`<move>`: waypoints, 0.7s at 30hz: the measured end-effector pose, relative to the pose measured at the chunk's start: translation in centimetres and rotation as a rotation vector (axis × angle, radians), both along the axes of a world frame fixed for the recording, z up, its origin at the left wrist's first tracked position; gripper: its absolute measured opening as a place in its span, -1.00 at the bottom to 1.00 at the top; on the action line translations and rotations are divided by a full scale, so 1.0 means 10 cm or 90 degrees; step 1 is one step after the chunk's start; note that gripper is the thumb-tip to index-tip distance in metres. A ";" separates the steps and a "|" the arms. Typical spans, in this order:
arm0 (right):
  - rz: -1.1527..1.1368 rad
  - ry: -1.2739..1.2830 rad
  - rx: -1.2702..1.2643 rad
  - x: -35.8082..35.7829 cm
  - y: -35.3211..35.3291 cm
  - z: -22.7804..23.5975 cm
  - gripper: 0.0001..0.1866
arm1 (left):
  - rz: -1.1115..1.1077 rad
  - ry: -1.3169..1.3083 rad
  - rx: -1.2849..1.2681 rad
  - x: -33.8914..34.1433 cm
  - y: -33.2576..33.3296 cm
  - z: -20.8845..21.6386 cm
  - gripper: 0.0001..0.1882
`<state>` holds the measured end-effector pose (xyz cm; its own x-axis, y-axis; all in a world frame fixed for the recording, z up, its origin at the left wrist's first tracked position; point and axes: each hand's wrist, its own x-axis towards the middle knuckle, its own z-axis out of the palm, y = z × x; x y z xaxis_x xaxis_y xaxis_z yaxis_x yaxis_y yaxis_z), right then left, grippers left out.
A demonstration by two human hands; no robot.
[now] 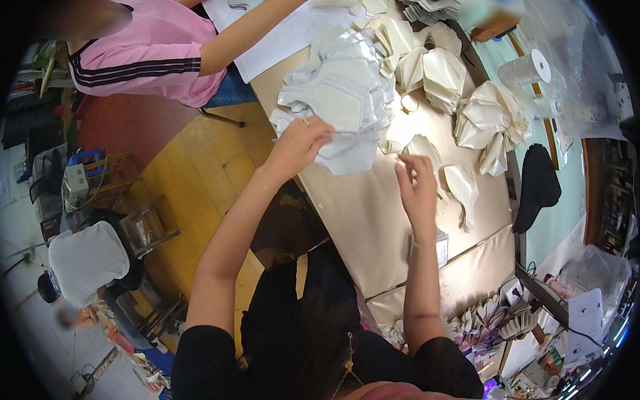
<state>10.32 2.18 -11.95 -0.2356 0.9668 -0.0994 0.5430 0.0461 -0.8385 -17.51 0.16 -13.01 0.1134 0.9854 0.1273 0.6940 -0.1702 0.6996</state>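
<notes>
My left hand [303,148] is at the near left edge of a spread pile of pale grey-white cut pieces [337,93]. Its fingers are curled together against the pile, and what they pinch, if anything, is too small to make out. To the right, my right hand [420,189] is raised over the table with thumb and forefinger bent toward each other, a small gap between them. Just beyond its fingertips lie loose cream, glossy shaped pieces [422,151]. Another curved cream piece [462,191] lies right of this hand.
More cream pieces sit in bunches [439,79] along the far right of the beige table [356,220]. A white thread spool [525,71] and a black shape [536,185] are beyond its right edge. A co-worker in a pink shirt [146,61] works at the far left beside white paper [279,39].
</notes>
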 end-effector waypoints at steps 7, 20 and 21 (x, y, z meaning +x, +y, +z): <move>-0.036 -0.028 0.115 -1.00 0.70 -0.42 -0.38 | -0.034 -0.031 -0.173 -0.25 -0.04 0.18 -0.87; 0.043 -0.086 0.084 -1.17 0.83 -0.42 -0.47 | -0.092 0.157 0.084 -0.35 0.67 -0.19 -0.77; 0.073 -0.023 0.086 -1.15 0.83 -0.39 -0.50 | -0.110 0.176 0.100 -0.34 0.67 -0.17 -0.75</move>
